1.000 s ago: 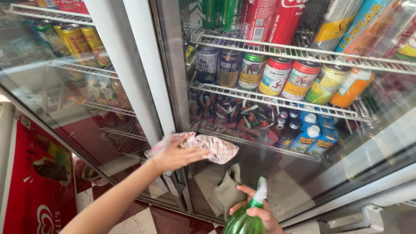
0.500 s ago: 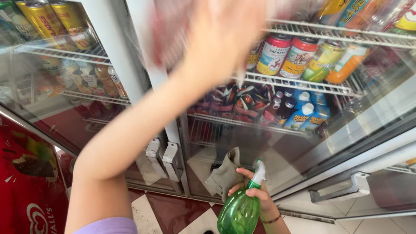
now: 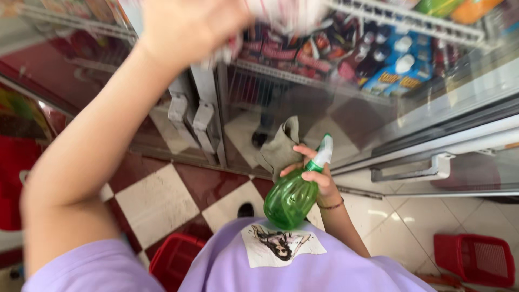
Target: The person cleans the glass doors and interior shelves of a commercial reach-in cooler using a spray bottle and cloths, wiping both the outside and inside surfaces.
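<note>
A pale cloth (image 3: pixel 281 16) sits at twelve o'clock, pressed against the glass fridge door (image 3: pixel 335 113) under the closed left hand (image 3: pixel 189 27). At six o'clock the right hand (image 3: pixel 316 176) wraps a green spray bottle (image 3: pixel 292 197). Red baskets (image 3: pixel 476 257) lie at four o'clock.
</note>
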